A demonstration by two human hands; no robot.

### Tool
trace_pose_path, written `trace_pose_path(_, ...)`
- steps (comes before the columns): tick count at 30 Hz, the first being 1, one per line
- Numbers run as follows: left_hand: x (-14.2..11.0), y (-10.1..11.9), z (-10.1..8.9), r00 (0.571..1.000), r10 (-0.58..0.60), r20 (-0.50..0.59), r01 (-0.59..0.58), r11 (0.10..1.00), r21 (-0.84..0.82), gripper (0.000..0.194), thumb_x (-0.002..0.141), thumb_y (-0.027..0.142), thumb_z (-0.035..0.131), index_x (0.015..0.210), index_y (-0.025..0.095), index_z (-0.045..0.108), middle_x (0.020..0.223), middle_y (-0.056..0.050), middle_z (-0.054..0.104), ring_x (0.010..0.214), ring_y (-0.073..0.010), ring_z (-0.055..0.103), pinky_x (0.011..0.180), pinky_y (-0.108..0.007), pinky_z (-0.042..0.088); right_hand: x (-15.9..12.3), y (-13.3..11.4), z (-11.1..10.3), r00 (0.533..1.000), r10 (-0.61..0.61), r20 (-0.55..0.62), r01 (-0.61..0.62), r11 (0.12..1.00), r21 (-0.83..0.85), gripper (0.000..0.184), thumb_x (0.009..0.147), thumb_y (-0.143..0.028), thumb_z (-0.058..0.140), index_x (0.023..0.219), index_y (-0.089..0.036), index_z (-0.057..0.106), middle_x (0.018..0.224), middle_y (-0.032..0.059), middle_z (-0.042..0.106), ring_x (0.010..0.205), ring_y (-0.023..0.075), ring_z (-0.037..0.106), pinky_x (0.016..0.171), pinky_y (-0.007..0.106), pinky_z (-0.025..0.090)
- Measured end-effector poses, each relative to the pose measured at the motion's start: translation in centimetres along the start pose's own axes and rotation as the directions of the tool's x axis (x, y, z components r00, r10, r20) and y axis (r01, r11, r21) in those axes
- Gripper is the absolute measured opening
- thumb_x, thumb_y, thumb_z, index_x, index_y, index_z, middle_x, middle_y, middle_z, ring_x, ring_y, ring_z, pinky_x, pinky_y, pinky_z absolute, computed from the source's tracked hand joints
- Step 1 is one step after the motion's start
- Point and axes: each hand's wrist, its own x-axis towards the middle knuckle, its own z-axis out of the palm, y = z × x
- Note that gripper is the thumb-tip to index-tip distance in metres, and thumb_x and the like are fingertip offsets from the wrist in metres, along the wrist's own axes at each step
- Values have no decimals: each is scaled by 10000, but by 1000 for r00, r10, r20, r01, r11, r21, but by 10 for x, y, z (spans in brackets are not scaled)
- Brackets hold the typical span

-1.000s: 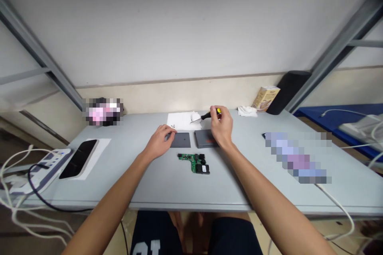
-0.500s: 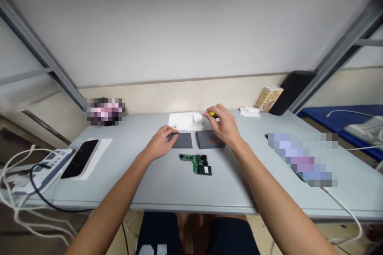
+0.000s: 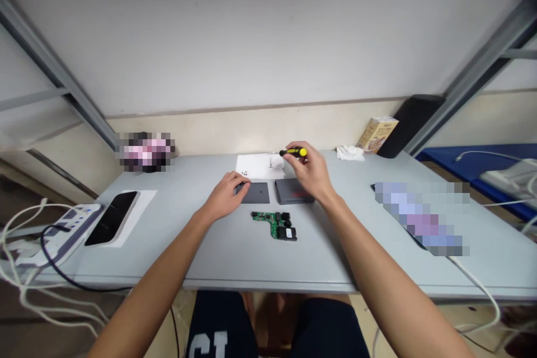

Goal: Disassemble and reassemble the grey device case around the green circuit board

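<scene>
In my right hand (image 3: 312,170), a screwdriver (image 3: 293,151) with a black and yellow handle is gripped between thumb and fingers, its yellow end facing right, above the table's back part. Below that hand sits a dark grey casing (image 3: 289,193) with reddish marking, partly covered by the hand. My left hand (image 3: 229,193) has its thumb and fingers on the left side of a flat dark grey plate (image 3: 257,193). Nearer to me lies a green circuit board (image 3: 274,226) with black connectors. Small black pieces like screws (image 3: 244,173) rest on white paper (image 3: 254,165).
A white rounded object (image 3: 276,163) is on the paper. At left are a phone (image 3: 112,218) and a power strip (image 3: 62,235) with cables. To the right stand a crumpled tissue (image 3: 350,152), a yellow carton (image 3: 377,135), a black cylinder (image 3: 409,126) and a blurred-out device (image 3: 422,221).
The screwdriver has turned in my right hand: its shaft pointed left and down over the paper, and now the handle lies about level. My left hand has stayed on the plate.
</scene>
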Motion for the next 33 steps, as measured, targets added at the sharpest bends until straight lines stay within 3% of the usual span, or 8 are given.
trace_pose_path(4, 1, 3, -2, 1000, 4, -10, -4, 1000, 3, 306, 1060, 402, 479, 1117, 233, 727, 1136, -78, 685, 1142, -260, 611, 1054, -444, 502, -9, 5, 12, 985, -9, 173, 48, 974, -223, 275, 1014, -495, 580, 1163, -289, 685, 1175, 49, 720, 926, 218, 668, 763, 319, 460)
trace_pose_path(8, 1, 2, -1, 1000, 3, -19, -3, 1000, 10, 304, 1060, 397, 477, 1112, 233, 728, 1125, -75, 686, 1129, -257, 613, 1051, -435, 497, -13, 3, 12, 968, -11, 249, 98, 935, -340, 310, 1042, -527, 515, 1185, -304, 676, 1163, 43, 709, 872, 207, 681, 701, 301, 444)
trace_pose_path(14, 1, 3, -2, 1000, 11, -5, -11, 1000, 1, 319, 1070, 388, 454, 1096, 234, 732, 1119, -74, 686, 1132, -254, 611, 1054, -428, 492, -13, -1, 11, 954, -17, 300, 137, 914, -383, 326, 1052, -542, 478, 1158, -305, 676, 1150, 35, 712, 866, 207, 683, 665, 295, 415)
trace_pose_path(17, 1, 5, -4, 1000, 6, -12, -6, 1000, -1, 328, 1074, 389, 446, 1087, 229, 733, 1112, -76, 688, 1132, -254, 610, 1059, -432, 494, -12, -2, 9, 965, -13, 263, 106, 934, -343, 316, 1036, -545, 517, 1129, -292, 680, 1151, 29, 727, 806, 185, 658, 691, 299, 423)
trace_pose_path(20, 0, 6, -5, 1000, -5, -27, 5, 1000, 4, 349, 1083, 398, 430, 1079, 229, 736, 1117, -76, 687, 1137, -251, 609, 1061, -428, 495, -10, 0, 6, 989, 19, 144, 20, 965, -261, 301, 1001, -541, 585, 1112, -279, 682, 1123, 20, 748, 770, 171, 626, 741, 302, 438)
trace_pose_path(23, 0, 6, -7, 998, -16, -68, 16, 1000, 9, 364, 1089, 391, 418, 1087, 224, 741, 1124, -76, 678, 1158, -246, 605, 1067, -418, 494, -7, 2, 4, 995, 82, 60, -68, 975, -211, 314, 972, -546, 613, 1068, -257, 694, 1019, 25, 756, 712, 169, 581, 732, 309, 425)
trace_pose_path(27, 16, 11, -10, 988, -24, -150, 37, 995, 87, 276, 1040, 315, 510, 1076, 213, 764, 1121, -81, 685, 1161, -257, 599, 1064, -414, 490, -5, 0, 4, 988, 151, 41, -143, 976, -162, 329, 953, -556, 607, 991, -243, 701, 840, 15, 711, 658, 168, 537, 683, 306, 397)
trace_pose_path(33, 72, 22, 1, 999, 33, 43, -43, 962, 268, 231, 964, 296, 637, 1094, 202, 803, 1095, -96, 735, 1110, -301, 621, 1007, -432, 499, -5, 4, 8, 984, 175, 21, -173, 983, -68, 358, 941, -580, 606, 966, -232, 686, 687, -17, 618, 605, 157, 491, 646, 297, 387)
